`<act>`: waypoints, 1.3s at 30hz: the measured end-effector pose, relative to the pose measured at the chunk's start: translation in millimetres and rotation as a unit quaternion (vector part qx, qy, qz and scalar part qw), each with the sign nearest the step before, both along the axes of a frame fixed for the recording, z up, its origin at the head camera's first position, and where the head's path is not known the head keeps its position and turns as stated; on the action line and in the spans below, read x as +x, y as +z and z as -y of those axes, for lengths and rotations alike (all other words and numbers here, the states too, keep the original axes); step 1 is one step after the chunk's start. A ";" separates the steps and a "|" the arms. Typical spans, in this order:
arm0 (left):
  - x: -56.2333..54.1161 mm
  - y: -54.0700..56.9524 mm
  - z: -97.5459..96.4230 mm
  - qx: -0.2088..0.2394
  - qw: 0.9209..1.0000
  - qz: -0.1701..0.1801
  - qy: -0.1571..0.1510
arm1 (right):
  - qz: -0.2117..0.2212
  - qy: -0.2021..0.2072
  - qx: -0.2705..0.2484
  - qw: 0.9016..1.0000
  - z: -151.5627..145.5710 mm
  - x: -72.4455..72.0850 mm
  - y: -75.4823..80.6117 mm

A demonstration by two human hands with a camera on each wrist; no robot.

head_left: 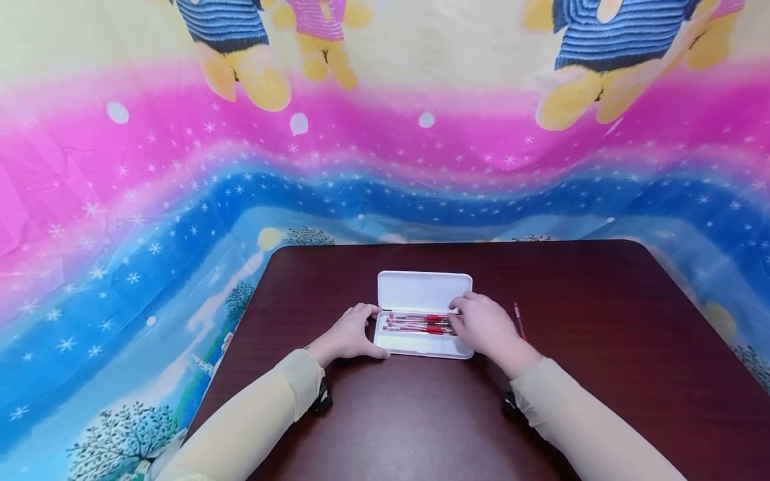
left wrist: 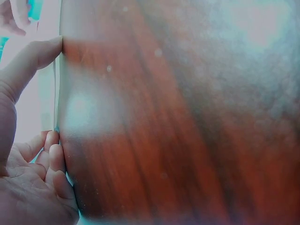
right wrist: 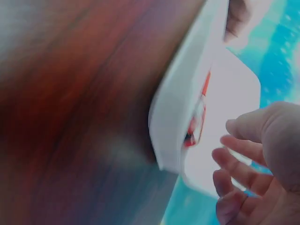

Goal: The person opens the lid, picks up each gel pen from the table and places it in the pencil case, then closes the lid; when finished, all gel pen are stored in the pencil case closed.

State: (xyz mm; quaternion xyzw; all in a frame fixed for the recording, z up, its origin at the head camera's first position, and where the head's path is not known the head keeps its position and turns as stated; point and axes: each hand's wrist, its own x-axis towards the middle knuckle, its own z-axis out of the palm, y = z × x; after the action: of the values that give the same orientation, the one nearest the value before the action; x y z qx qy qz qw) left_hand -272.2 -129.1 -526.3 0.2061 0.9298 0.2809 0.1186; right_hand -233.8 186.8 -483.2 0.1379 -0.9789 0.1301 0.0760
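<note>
A white pencil case lies on the table with its lid raised at the back. Several red pens lie side by side inside it. My left hand holds the left end of the case, thumb at the front corner and curled fingers at the back. Over the right end of the pens is my right hand. In the right wrist view its fingers are loosely bent with nothing between them, apart from the pens.
A single red pen lies on the dark brown table, right of the case and partly behind my right hand. A colourful cloth with printed bears hangs behind the table and along its sides.
</note>
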 end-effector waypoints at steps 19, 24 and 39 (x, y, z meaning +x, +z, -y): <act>1.9 7.2 1.5 0.004 1.000 0.012 0.018 | 0.103 -0.161 -0.099 0.977 -102.0 49.7 -20.9; 2.5 6.3 1.2 0.003 1.000 0.011 0.016 | 0.127 -0.173 -0.112 0.970 -104.9 45.7 -27.3; 4.3 5.4 -3.7 0.001 1.000 0.012 0.013 | 0.162 -0.185 -0.138 0.959 -109.4 45.2 -31.8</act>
State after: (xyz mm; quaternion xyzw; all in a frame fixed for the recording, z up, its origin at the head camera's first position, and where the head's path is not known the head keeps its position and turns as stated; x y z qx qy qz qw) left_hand -267.9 -125.5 -521.0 0.1903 0.9308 0.2855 0.1259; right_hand -188.6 296.3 -515.0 -0.0806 -0.9592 0.2678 -0.0425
